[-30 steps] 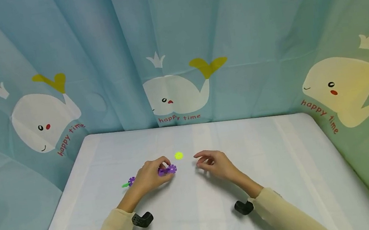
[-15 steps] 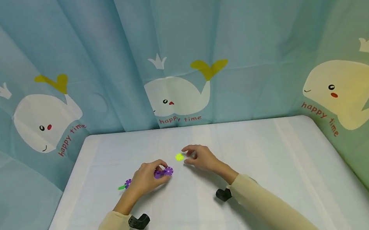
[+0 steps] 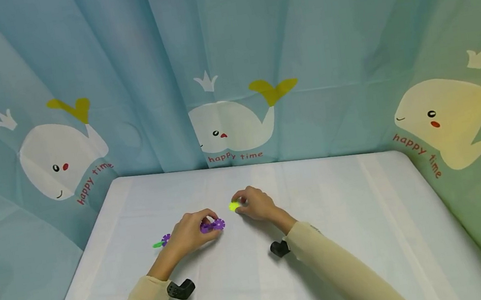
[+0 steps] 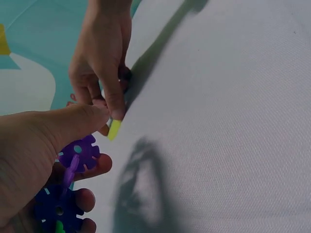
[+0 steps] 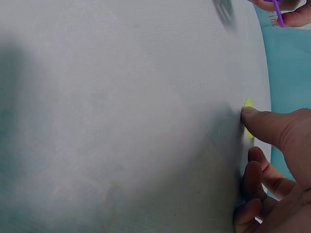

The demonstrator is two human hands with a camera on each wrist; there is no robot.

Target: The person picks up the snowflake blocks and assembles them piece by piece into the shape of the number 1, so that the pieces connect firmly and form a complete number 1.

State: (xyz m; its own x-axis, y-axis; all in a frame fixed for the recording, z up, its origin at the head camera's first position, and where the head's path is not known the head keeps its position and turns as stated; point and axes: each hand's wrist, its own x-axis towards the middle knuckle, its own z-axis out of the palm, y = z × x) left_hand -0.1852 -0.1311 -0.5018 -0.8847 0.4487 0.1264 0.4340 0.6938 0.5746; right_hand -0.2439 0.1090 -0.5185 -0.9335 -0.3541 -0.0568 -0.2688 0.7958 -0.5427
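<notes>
Left hand: my left hand point(image 3: 189, 233) rests low on the surface point(image 3: 372, 234), its fingers point(image 4: 80, 199) curled around a chain of purple discs point(image 3: 211, 226).
Purple discs: notched plastic rounds slotted edge to edge; the wrist view shows one lighter purple disc point(image 4: 78, 153) and a darker one point(image 4: 57, 209) below it, both in the grasp. Another purple disc point(image 3: 166, 239) with a green piece point(image 3: 157, 244) sticks out behind the hand, on the far left of the chain.
Right hand: my right hand point(image 3: 255, 204) sits just right of the left one, thumb and forefinger pinching the yellow disc point(image 3: 233, 206).
Yellow disc: at the surface, just right of the purple chain and apart from it; in the left wrist view only its edge point(image 4: 113, 130) shows below the fingertip, tilted. I cannot tell whether it has left the cloth.
Containers: I see none in any view.
Surface: a white cloth with soft creases, rounded far corners.
Wrists: a black mount point(image 3: 180, 289) on the left, another point(image 3: 279, 248) on the right, cream sleeves point(image 3: 346, 278) behind.
Room: a pale blue curtain point(image 3: 298, 34) wraps three sides, printed with white whales point(image 3: 227, 123) and the words "happy time".
</notes>
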